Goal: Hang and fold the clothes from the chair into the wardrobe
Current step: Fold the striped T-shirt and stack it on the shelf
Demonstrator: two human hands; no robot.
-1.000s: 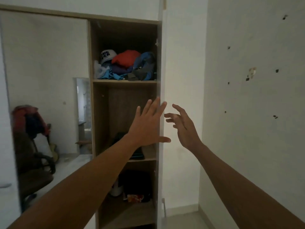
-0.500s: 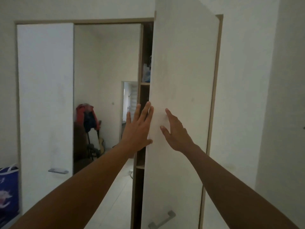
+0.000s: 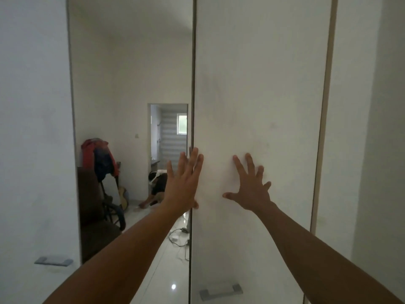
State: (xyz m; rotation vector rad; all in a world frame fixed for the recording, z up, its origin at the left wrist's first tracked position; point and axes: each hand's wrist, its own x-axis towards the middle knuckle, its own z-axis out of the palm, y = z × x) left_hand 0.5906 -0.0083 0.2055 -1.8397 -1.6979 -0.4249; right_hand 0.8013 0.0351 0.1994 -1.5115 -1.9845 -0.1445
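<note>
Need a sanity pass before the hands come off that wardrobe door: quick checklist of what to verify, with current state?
1. Right hand flat on the white door, fingers spread: ok.
2. Left hand at the door's left edge, over the seam: ok.
3. Door fully seated: cannot tell; a dark seam shows beside the mirror panel.
4. Fingers clear of the seam: not ok, left fingertips overlap it.
5. Door handle free: ok.
6. Clothes on chair, seen in the mirror: not ok, unhung.

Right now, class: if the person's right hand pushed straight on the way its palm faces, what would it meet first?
The right hand already seems to lie flat on the white wardrobe door, fingers spread; it meets that panel at once.
</note>
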